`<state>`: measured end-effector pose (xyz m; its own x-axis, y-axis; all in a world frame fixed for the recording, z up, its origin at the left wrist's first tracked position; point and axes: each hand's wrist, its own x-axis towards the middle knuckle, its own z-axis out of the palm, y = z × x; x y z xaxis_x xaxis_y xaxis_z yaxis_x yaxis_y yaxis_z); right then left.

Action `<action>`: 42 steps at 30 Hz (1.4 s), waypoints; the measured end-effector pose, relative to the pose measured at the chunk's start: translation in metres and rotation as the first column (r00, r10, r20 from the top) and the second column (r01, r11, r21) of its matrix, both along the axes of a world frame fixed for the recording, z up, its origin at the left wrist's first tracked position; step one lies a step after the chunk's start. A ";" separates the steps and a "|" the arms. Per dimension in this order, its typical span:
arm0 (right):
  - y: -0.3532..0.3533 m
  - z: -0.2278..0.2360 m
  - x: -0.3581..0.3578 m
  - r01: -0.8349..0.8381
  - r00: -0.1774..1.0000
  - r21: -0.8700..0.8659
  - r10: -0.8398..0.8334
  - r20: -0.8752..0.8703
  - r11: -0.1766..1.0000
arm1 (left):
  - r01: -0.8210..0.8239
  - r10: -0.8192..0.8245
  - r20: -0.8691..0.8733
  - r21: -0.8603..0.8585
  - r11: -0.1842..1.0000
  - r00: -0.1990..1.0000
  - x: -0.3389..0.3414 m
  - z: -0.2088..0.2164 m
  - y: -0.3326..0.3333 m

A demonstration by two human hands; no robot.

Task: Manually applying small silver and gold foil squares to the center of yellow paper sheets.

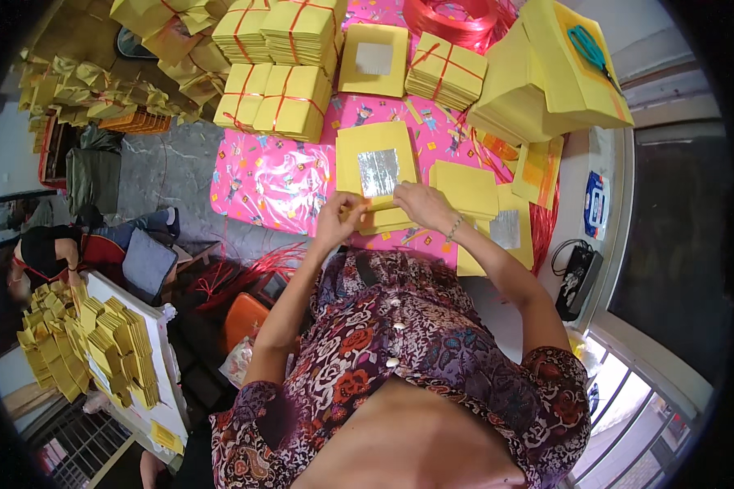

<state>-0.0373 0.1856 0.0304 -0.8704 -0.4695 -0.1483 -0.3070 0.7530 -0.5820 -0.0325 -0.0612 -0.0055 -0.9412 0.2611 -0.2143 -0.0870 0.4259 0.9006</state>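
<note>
Yellow paper sheets are being handled at the near edge of the counter [253, 183], which is covered in a pink patterned plastic sheet. A small stack of these sheets [383, 218] lies at that edge, and it is pinched from both sides: the left hand [338, 218] is curled over its left end with thumb and fingers closed on the paper, while the right hand [420, 204] is laid across its right end, fingers [401, 194] pressed down on the top sheet. Just beyond the fingertips, a yellow sheet with a silver foil square [378, 167] is spread flat, its near edge touching or slipping under the held stack (which of the 2 cannot be told).

Several slips seem possible. Thin sheets held only at the edges could fan apart or slide off the counter's lip toward the lap if either pinch were loosened. The smooth plastic cover would likely offer little friction, so the foil sheet could be dragged askew when the stack is moved. Red string [546, 220] hangs beside the right forearm and might be snagged by the wrist bracelet [455, 228]. A second loose pile [465, 187] sits close to the right hand and could be knocked by it. Tied bundles [289, 102] further back are well apart
</note>
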 end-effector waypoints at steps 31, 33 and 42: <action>-0.019 -0.050 -0.152 0.096 0.989 -0.015 -0.097 -0.110 0.995 | 0.243 -0.481 -0.311 -0.572 0.784 0.819 -0.044 -0.005 0.057; -0.018 -0.048 -0.153 0.092 0.991 -0.017 -0.093 -0.098 0.996 | 0.244 -0.477 -0.310 -0.566 0.787 0.822 -0.044 -0.006 0.057; -0.021 -0.054 -0.154 0.087 0.989 0.007 -0.086 -0.120 0.996 | 0.248 -0.466 -0.317 -0.538 0.806 0.826 -0.043 -0.009 0.058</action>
